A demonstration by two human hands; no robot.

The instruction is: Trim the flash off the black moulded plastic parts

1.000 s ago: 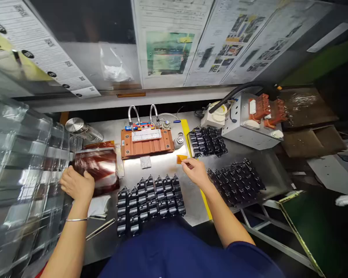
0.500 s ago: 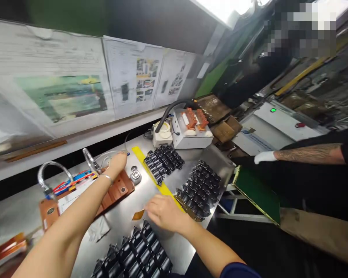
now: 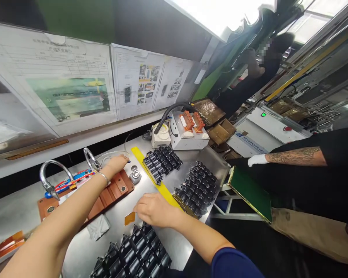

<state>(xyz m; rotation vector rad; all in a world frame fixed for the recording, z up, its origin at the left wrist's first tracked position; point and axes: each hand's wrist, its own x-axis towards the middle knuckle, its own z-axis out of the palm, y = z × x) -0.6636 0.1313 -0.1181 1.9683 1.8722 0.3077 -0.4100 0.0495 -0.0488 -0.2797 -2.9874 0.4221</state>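
Note:
My left hand (image 3: 116, 164) reaches over the brown fixture (image 3: 111, 193), its fingers closed around a thin blue-tipped tool (image 3: 129, 161) that they mostly hide. Between the fingertips of my right hand (image 3: 153, 209) is a small amber film piece (image 3: 129, 219), held by its edge above the metal table. Just below that hand lies a black ribbed tray (image 3: 133, 251). To the right of the left hand sits a small silver round-topped container (image 3: 135, 175). A crumpled white cloth (image 3: 98, 227) rests in front of the fixture.
Two more black trays (image 3: 164, 160) (image 3: 197, 187) lie beyond a yellow strip (image 3: 139, 154). Behind them stands a white box with orange parts (image 3: 190, 133). Metal hoses (image 3: 56, 168) arch over the fixture. On the right, a co-worker's white-gloved hand (image 3: 257, 160) is above a green board (image 3: 251, 193).
My right hand has moved slightly left with the amber film piece, which now faces the camera more. My left fingertips and the blue tip sit a little lower in view.

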